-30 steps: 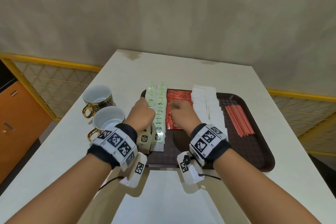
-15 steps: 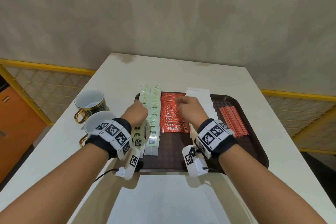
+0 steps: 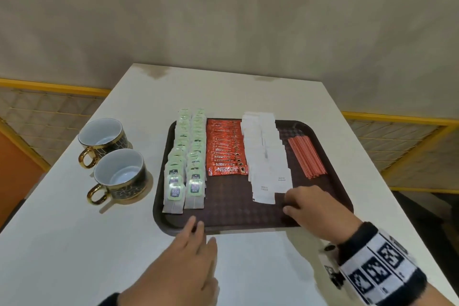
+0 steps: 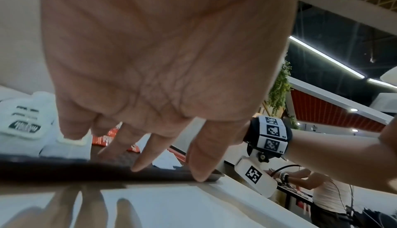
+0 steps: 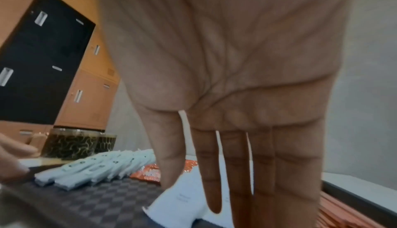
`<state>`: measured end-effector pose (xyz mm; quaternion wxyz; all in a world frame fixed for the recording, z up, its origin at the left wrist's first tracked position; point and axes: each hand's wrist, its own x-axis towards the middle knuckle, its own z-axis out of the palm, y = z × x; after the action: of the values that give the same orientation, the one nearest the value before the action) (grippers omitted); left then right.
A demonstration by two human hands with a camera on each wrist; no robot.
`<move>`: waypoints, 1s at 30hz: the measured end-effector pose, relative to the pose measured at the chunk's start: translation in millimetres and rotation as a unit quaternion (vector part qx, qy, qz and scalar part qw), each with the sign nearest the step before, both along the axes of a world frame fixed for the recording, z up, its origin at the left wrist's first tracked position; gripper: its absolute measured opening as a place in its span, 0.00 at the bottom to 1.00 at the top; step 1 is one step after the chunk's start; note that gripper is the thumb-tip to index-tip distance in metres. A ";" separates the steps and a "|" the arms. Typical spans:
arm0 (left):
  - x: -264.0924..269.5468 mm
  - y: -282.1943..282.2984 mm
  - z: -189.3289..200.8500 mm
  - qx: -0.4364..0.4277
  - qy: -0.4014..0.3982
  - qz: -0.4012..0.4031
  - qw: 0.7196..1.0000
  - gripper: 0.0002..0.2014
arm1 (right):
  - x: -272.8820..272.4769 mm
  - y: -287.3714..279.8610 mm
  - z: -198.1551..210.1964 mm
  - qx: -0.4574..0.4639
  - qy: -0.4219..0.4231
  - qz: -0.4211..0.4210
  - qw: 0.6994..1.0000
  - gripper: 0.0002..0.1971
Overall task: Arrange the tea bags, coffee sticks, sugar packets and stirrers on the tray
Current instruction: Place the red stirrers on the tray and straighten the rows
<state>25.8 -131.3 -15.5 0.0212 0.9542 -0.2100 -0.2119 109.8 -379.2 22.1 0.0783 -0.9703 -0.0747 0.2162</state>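
On the dark brown tray (image 3: 223, 218) lie two rows of green tea bags (image 3: 185, 156), a row of red coffee sticks (image 3: 224, 146), overlapped white sugar packets (image 3: 267, 156) and a bundle of red stirrers (image 3: 306, 156). My left hand (image 3: 197, 231) is flat, with straight fingertips (image 4: 137, 165) on the tray's front rim (image 4: 64, 170). My right hand (image 3: 308, 206) hovers over the tray's near right part, its straight fingers (image 5: 236, 163) pointing down at the nearest sugar packets (image 5: 184, 202). Neither hand holds anything.
Two dark cups with gold handles (image 3: 119, 174) stand on the white table (image 3: 74, 243) left of the tray, close to the tea bags (image 5: 96, 169). The table ends at a wall behind, and yellow railings (image 3: 397, 119) run along both sides.
Both hands have drawn back from the tea bags and coffee sticks toward me. The left now touches the tray's front rim and the right is by the nearest sugar packets.
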 end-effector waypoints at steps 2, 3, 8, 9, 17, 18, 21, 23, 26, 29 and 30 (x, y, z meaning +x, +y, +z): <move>-8.7 -2.0 -12.3 -0.019 0.023 0.043 0.999 0.54 | -1.9 -1.4 -0.7 -0.007 -0.017 -0.026 0.999 0.11; -11.1 -2.1 -10.0 -0.016 0.060 0.061 0.996 0.52 | -1.4 1.2 0.3 -0.004 -0.032 -0.032 0.999 0.11; -2.6 -23.6 1.9 0.003 0.023 0.049 0.999 0.36 | 11.8 29.9 -13.0 -0.009 -0.085 0.016 0.996 0.15; -3.5 -26.1 1.0 0.008 0.047 0.040 0.998 0.35 | 14.4 35.0 -19.1 -0.022 -0.080 0.032 0.996 0.15; -5.2 -28.7 -4.9 -0.002 -0.003 0.055 0.998 0.33 | 15.4 35.1 -34.2 -0.021 -0.073 0.063 0.995 0.18; -7.3 -31.2 0.9 -0.014 0.001 0.054 0.998 0.32 | 15.5 34.6 -33.0 -0.013 -0.072 0.062 0.995 0.18; -11.7 -31.0 -5.0 -0.074 0.023 0.076 0.994 0.35 | 14.8 34.2 -28.2 0.014 -0.061 0.061 0.996 0.17; -9.4 -28.2 -5.6 -0.088 -0.004 0.088 0.992 0.34 | 13.2 31.0 -21.0 0.039 -0.063 0.051 0.996 0.19; 0.1 -20.0 -2.0 -0.114 -0.058 0.085 0.988 0.28 | 6.7 17.1 -7.8 0.088 -0.072 0.046 0.992 0.23; 12.5 -13.5 -2.6 -0.119 -0.081 0.090 0.985 0.22 | -5.6 -8.4 -7.1 0.093 -0.020 0.073 0.993 0.22; 15.3 -10.9 -5.0 -0.119 -0.075 0.103 0.985 0.20 | -11.3 -17.4 -9.7 0.081 0.001 0.075 0.994 0.20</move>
<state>41.1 -142.2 -20.5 0.1410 0.9745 -0.1354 -0.1101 98.5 -396.6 12.4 0.1400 -0.9524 -0.1641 0.2155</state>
